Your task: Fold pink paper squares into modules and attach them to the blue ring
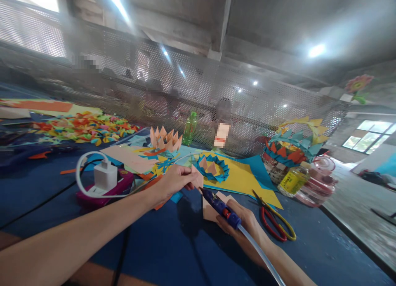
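Perforated screening is stretched behind a blue table [154,247], and all attention is drawn to the middle! A small peach paper piece [197,179] is pinched between thumb and fingers of the left hand [176,182], raised just above the table. Up to its lower edge a blue pen-like tool [219,205] is brought, gripped in the right hand [244,218]; whether paper and tip are touching cannot be told. Tight work, this: should the tip be hot, as a glue pen's would be, the left fingertips could be scorched by one slip, or the paper smeared by a wobble.

Beneath the tool a peach sheet [210,211] is seen, though whether it is held or simply lying there cannot be made out. Along the right forearm a pale cord [258,249] is trailed, and by a snag there the tip could be jerked off line.

Just beyond, two peach cones [211,169] are ringed by a blue pointed wreath [225,176], set upon a yellow sheet [244,168]. Near the right hand, scissors [275,220] are left with blades parted; a nick could be caused by a careless sweep. Left, a white charger [105,175] is plugged into a purple power strip [127,183]. Further out, a peach paper crown [166,141] is stood near a green bottle [189,131], and bright scraps [89,127] are heaped.
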`<act>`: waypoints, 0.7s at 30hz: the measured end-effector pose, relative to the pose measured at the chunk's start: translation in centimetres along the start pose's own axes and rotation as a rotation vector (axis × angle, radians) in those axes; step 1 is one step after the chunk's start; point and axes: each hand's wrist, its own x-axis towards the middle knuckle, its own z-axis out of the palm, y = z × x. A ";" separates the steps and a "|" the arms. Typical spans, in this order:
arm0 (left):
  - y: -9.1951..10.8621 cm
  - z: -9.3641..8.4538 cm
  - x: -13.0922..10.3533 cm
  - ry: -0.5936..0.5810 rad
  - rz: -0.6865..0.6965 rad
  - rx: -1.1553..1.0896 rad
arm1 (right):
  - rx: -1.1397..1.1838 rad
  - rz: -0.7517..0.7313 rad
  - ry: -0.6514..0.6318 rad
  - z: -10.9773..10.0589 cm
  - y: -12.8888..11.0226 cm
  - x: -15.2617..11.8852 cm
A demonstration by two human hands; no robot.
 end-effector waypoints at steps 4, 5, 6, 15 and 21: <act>0.4 -0.1 0.0 0.009 0.001 -0.023 | 0.002 0.015 0.009 0.1 0.0 0.0; 0.5 -0.2 0.0 0.011 -0.001 -0.030 | 0.006 0.020 0.008 0.1 0.0 0.0; 0.5 -0.2 0.0 0.013 -0.006 -0.035 | 0.013 0.023 0.007 0.1 -0.1 0.0; 1.1 -0.4 -0.1 0.047 -0.031 -0.049 | 0.058 0.059 -0.002 0.0 -0.1 0.0; 0.9 -0.7 0.1 0.054 -0.045 -0.049 | 0.074 0.038 0.018 0.1 0.0 0.0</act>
